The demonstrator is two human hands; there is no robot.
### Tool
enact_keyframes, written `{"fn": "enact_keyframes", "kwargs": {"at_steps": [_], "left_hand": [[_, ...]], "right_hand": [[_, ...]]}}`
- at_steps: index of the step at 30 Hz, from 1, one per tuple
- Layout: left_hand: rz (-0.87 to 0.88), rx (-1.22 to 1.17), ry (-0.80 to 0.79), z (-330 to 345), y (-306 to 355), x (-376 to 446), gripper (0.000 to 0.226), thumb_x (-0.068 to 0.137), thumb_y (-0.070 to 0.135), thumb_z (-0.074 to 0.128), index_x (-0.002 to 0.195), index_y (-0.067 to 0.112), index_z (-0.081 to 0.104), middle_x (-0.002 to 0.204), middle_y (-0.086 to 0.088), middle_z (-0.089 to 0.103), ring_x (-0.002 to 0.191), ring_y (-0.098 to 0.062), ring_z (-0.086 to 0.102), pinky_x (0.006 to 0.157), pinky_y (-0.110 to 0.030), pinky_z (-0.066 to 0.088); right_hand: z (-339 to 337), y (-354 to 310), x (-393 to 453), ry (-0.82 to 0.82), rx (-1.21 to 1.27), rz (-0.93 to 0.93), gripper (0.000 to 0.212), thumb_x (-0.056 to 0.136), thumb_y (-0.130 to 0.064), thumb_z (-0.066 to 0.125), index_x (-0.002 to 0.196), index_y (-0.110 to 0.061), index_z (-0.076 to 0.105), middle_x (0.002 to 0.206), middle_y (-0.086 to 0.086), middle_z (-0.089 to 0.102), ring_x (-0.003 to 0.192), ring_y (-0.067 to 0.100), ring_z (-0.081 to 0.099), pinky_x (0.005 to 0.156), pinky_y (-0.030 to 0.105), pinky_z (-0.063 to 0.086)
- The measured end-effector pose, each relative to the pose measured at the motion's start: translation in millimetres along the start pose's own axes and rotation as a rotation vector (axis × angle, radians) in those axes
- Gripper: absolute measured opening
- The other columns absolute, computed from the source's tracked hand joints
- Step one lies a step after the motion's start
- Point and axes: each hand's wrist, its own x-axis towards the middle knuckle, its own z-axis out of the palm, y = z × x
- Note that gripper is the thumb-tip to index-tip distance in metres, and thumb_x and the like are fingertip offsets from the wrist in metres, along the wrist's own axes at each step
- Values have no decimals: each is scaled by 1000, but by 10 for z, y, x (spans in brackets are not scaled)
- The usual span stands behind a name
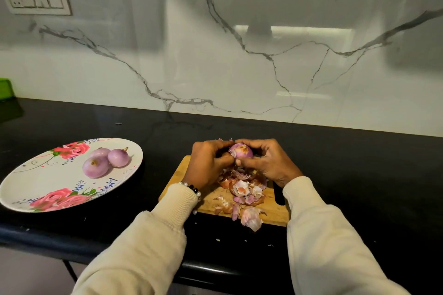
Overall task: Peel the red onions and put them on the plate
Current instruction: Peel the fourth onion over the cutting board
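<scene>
Both hands, left hand (208,163) and right hand (266,163), grip the onion (241,150) above the cutting board's (275,213) far edge, so skins (244,189) drop there.

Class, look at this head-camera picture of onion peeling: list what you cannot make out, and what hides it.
1. Far side of the onion: hidden by the left hand and right hand.
2. Dark object on the cutting board: mostly under the right sleeve.
3. Green item: cut off by the left edge.
4. Wall switches: blurred.
</scene>
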Motion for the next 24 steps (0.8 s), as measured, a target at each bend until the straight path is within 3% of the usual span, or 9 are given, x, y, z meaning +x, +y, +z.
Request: {"fn": "enact_keyframes", "kwargs": {"at_steps": [3,7,10,12,17,20,24], "left_hand": [[0,16,16,15,-8,17,35,86,8,70,121,8,67,110,-6,72,96,-4,63,81,-1,44],[-19,-4,45,48,12,18,31,87,5,68,118,7,69,107,-4,72,91,-2,62,77,0,44],[-96,-126,138,36,0,23,18,88,2,65,101,8,76,95,-1,75,78,-3,68,73,-15,56],[-154,-207,156,5,-27,41,19,89,-1,61,92,9,77,88,1,74,79,-7,70,70,-25,59],[-154,-190,98,-2,-64,68,26,95,1,52,105,9,75,99,1,73,91,-7,69,77,-21,57],[-129,-264,55,-11,-66,74,26,98,11,54,119,12,69,111,2,70,100,-4,66,84,-20,55],[-43,-250,-41,-34,-64,52,28,92,17,65,119,14,69,109,4,72,100,-4,67,87,-24,55]], "right_hand": [[2,-15,-15,6,7,1,47,78,-5,80,124,-8,68,117,6,71,111,17,66,100,35,53],[-14,-27,-31,7,32,-6,44,79,-2,78,121,-8,67,115,6,71,107,15,67,94,27,54],[7,-33,-36,-25,-1,-8,50,77,-2,80,125,-9,66,119,3,70,113,13,65,97,26,52],[25,-19,-27,-31,-31,-4,55,76,-4,82,128,-12,65,123,0,69,119,13,62,103,29,50],[1,-14,-14,-18,-70,9,61,76,-2,82,132,-14,62,125,-5,66,116,7,61,105,28,49],[15,-34,-8,23,-35,11,61,77,4,79,133,-13,60,124,0,64,112,5,62,98,22,51],[27,-51,-3,10,27,27,55,77,9,76,122,-19,60,119,3,65,106,14,66,85,23,57]]}}
